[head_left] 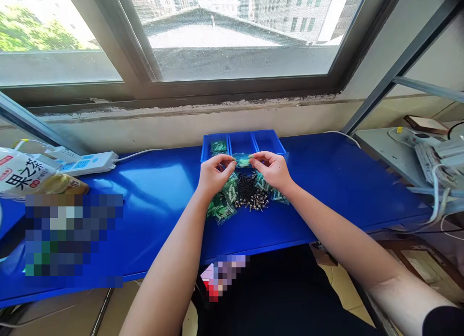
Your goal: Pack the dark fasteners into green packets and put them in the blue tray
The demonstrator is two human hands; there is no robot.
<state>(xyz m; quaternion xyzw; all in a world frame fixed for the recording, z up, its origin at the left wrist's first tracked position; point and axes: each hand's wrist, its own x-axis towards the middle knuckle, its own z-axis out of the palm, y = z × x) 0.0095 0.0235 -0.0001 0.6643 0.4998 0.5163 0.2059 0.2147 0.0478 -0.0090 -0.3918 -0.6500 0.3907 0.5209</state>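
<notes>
Both hands hold a small clear greenish plastic packet (242, 160) with pale pieces inside, level between them. My left hand (213, 175) pinches its left end between thumb and fingers. At the opposite end, my right hand (274, 172) has its thumb and fingers closed on the packet's edge. Beneath the hands lies a heap of small black parts with silvery metal ends (251, 193); their exact kind is too small to tell. Similar green packets (222, 208) lie around the heap, partly hidden by my hands. Just behind stands a blue three-compartment bin (242, 141), with packets (218, 147) in its left compartment.
The blue table (159, 196) runs below a window. On the left are a white power strip (90, 163), a printed drink package (36, 176) and a blurred-out item. Cables and a white device (431, 157) sit on a shelf at right. Metal posts stand on both sides.
</notes>
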